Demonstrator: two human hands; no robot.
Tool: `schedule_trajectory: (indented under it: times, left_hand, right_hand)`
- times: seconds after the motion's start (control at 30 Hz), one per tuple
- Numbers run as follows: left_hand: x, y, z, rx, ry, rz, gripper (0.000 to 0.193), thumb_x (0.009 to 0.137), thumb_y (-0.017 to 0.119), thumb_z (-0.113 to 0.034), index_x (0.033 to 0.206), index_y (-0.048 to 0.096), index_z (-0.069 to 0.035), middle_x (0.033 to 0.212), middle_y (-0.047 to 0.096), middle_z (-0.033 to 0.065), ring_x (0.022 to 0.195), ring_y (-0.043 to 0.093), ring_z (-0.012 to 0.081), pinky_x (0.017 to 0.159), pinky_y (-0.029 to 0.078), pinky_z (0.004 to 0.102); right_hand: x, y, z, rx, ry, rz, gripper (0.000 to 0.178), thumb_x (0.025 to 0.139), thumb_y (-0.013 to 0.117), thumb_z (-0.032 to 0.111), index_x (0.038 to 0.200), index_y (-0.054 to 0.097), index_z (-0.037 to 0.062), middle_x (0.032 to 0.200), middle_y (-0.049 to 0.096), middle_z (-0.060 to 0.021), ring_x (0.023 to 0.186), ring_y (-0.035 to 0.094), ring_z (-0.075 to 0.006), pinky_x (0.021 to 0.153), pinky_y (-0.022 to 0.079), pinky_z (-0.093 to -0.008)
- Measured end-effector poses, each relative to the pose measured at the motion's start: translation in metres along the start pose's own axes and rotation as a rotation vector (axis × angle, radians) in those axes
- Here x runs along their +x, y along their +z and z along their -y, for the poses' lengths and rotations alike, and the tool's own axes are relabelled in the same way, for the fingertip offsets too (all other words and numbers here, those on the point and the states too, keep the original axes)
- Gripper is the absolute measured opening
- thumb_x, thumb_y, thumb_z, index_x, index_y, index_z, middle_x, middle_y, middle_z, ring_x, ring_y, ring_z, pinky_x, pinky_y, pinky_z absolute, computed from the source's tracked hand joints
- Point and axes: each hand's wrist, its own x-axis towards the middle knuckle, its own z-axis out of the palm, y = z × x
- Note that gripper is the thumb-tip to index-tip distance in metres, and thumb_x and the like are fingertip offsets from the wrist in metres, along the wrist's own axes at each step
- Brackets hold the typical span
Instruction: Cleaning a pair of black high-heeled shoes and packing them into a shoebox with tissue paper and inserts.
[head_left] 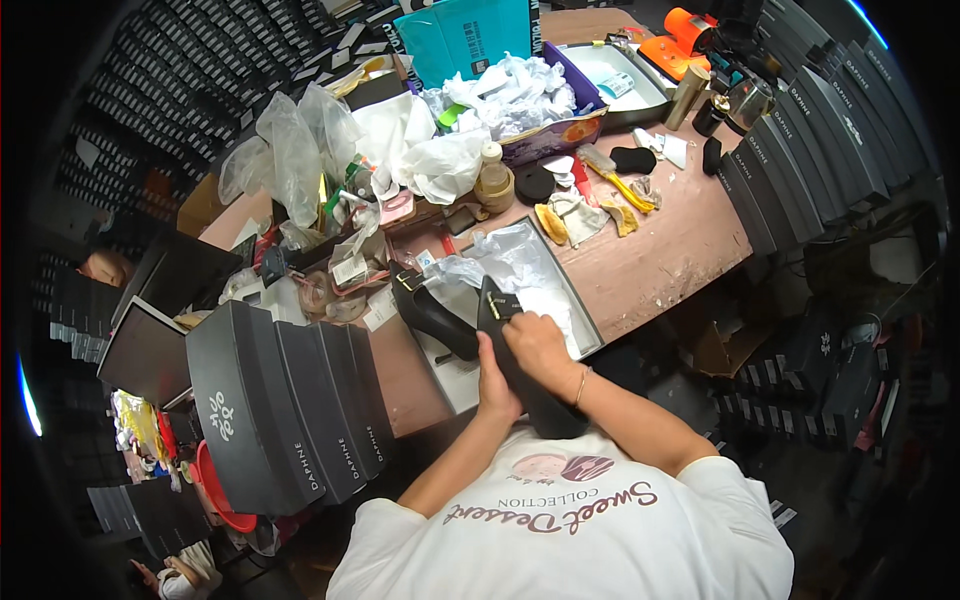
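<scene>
A black pointed shoe (530, 393) with a gold buckle on its strap is held close to my chest, toe pointing away. My left hand (496, 384) grips its left side, the thumb lying along the upper. My right hand (541, 350) is closed at the strap by the buckle; its fingertips are partly hidden. The matching black shoe (437, 318) lies to the left, on the open grey shoebox (590, 312). White tissue paper (517, 258) fills part of that box.
Dark shoeboxes stand stacked at the left (245, 400) and the right (800, 150). Behind the open box are a glue bottle (493, 180), a yellow-handled brush (628, 187), cloth scraps (578, 216) and a purple box (560, 138) of crumpled paper. Another person (190, 572) shows at lower left.
</scene>
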Motion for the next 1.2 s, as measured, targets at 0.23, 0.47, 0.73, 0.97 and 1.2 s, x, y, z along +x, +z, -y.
schedule_trajectory:
  times: [0.23,0.47,0.73,0.97,1.2]
  left_hand:
    - [-0.001,-0.022,-0.009,-0.019,-0.023,-0.017,0.066,0.091,0.039,-0.069,0.11,0.061,-0.011,0.094,0.066,0.0055,0.082,0.064,0.0198,0.074,0.053,0.0332]
    - [0.022,-0.002,-0.022,0.067,-0.061,0.084,0.076,0.085,0.04,-0.075,0.11,0.062,-0.006,0.092,0.069,0.0131,0.071,0.067,0.025,0.063,0.057,0.0358]
    - [0.034,0.02,-0.029,0.345,0.038,0.257,0.07,0.097,0.031,-0.062,0.136,0.045,-0.005,0.129,0.052,0.0102,0.119,0.051,0.0264,0.104,0.039,0.0429]
    - [0.011,0.002,-0.045,0.56,-0.313,0.228,0.061,0.096,0.043,-0.053,0.141,0.04,-0.012,0.142,0.044,0.0078,0.128,0.046,0.0254,0.105,0.039,0.0452]
    - [0.022,0.003,-0.053,0.942,-0.347,0.554,0.053,0.09,0.057,-0.044,0.125,0.053,-0.004,0.122,0.06,0.0151,0.113,0.059,0.0278,0.093,0.049,0.0482]
  right_hand:
    - [-0.071,-0.049,0.01,0.138,-0.293,0.175,0.022,0.078,0.061,0.008,0.097,0.068,0.0015,0.083,0.061,-0.0087,0.08,0.058,-0.0254,0.07,0.047,-0.0359]
    - [-0.07,-0.113,-0.014,0.548,0.245,-0.395,0.027,0.084,0.063,0.001,0.111,0.064,0.0025,0.094,0.061,-0.0171,0.083,0.061,-0.0337,0.074,0.05,-0.038]
    - [-0.06,-0.031,-0.028,1.106,0.461,-0.188,0.03,0.081,0.062,0.019,0.099,0.058,-0.0044,0.094,0.063,-0.0242,0.089,0.062,-0.0387,0.079,0.048,-0.0439]
    - [-0.06,-0.019,-0.021,0.941,0.379,-0.811,0.036,0.074,0.055,0.004,0.109,0.056,-0.0057,0.098,0.058,-0.0218,0.093,0.059,-0.039,0.082,0.048,-0.0416]
    - [-0.065,-0.026,-0.008,0.77,0.076,-0.99,0.042,0.068,0.065,0.005,0.109,0.056,-0.0019,0.1,0.057,-0.0191,0.091,0.06,-0.0374,0.081,0.049,-0.0415]
